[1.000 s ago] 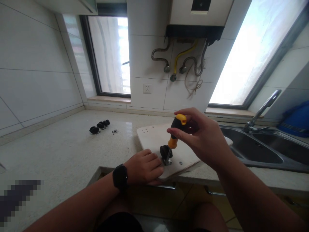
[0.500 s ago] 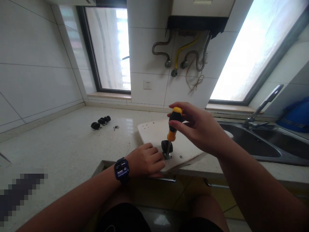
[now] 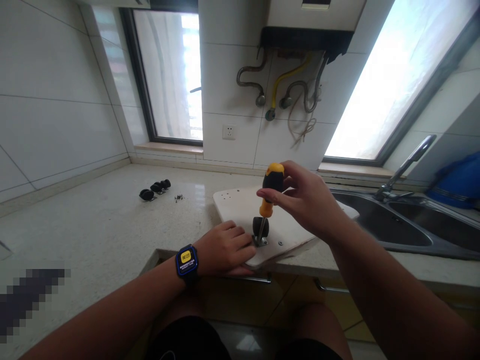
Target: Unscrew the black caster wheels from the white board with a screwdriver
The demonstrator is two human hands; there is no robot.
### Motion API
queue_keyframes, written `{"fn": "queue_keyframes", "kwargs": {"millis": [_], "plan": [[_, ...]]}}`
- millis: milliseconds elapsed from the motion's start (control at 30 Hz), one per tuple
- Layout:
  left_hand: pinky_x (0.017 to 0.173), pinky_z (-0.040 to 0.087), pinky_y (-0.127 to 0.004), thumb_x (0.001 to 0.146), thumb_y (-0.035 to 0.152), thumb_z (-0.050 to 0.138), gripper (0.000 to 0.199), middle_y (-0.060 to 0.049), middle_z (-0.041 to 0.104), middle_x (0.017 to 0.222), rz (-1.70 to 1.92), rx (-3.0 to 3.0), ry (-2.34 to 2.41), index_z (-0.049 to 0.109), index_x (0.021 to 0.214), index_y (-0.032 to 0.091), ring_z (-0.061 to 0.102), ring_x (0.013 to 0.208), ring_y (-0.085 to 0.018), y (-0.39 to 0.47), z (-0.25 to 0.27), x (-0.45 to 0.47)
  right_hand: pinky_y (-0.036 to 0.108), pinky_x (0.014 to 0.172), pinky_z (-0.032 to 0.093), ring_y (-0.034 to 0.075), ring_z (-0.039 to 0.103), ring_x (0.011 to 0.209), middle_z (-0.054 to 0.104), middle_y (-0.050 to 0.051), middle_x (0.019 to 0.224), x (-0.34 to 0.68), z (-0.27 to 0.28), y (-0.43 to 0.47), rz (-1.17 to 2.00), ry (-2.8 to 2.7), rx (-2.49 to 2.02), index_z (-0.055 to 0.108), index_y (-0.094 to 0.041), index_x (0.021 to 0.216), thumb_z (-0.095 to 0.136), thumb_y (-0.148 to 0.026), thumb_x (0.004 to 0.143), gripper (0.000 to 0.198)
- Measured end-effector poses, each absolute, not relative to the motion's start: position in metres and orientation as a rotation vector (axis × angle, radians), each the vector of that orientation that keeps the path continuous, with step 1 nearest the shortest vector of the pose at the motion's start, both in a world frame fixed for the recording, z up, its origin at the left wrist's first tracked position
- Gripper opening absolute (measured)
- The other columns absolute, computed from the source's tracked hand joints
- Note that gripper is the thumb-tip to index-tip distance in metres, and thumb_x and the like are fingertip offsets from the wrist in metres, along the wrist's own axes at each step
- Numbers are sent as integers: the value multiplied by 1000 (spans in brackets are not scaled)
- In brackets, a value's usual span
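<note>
My right hand (image 3: 305, 205) is closed round the screwdriver (image 3: 270, 192), its tip at the caster (image 3: 260, 227) plate. My left hand (image 3: 225, 250) lies flat, holding nothing, pinning the white board (image 3: 240, 207). I'd keep the shaft upright and press straight down.

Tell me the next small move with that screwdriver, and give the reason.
Probably keep twisting the screwdriver with the right hand: its tip stands upright on the caster bracket on the white board, while the left hand presses beside it, steadying the board's near edge.

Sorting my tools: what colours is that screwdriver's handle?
Black and yellow-orange; the screwdriver shows in the head view.
</note>
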State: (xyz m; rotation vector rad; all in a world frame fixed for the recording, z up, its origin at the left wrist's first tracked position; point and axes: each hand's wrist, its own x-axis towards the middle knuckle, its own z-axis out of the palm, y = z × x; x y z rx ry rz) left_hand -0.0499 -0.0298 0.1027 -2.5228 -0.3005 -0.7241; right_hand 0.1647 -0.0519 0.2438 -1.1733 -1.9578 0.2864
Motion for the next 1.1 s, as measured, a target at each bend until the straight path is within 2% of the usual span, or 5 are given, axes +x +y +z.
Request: {"fn": "queue_keyframes", "kwargs": {"millis": [133, 500, 767, 933, 1100], "plan": [[74, 43, -38, 102, 57, 55, 41, -6, 69, 93, -753, -2564, -326, 64, 97, 18, 59, 82, -21, -29, 103, -50, 37, 66, 59, 22, 70, 77, 69, 1, 92, 165, 245, -56, 276, -1938, -1127, 54, -27, 123, 82, -51, 81, 56], [72, 42, -38, 102, 57, 55, 40, -6, 69, 92, -743, -2563, -308, 65, 99, 17, 58, 80, -21, -30, 103, -51, 41, 85, 59, 25, 73, 98, 73, 7, 112, 170, 252, -57, 386, -2121, -1054, 47, -30, 139, 64, -38, 98, 46], [74, 45, -38, 102, 58, 56, 41, -5, 70, 92, -751, -2566, -316, 64, 98, 18, 59, 79, -21, -30, 104, -50, 41, 70, 56, 23, 68, 76, 72, 7, 100, 159, 249, -56, -67, -1977, -1234, 66, -22, 112, 78, -60, 84, 48], [73, 45, -38, 103, 57, 55, 41, -5, 70, 91, -750, -2566, -313, 65, 98, 18, 59, 80, -21, -30, 104, -50, 48, 75, 62, 30, 74, 89, 75, 12, 109, 161, 253, -58, 74, -1941, -1238, 69, -21, 128, 83, -49, 81, 56], [73, 45, -38, 103, 57, 55, 40, -6, 70, 92, -745, -2552, -307, 66, 99, 18, 60, 80, -21, -30, 104, -50, 45, 84, 66, 26, 76, 96, 71, 9, 124, 168, 256, -59, 377, -2022, -1067, 59, -29, 146, 78, -37, 87, 62]]}}
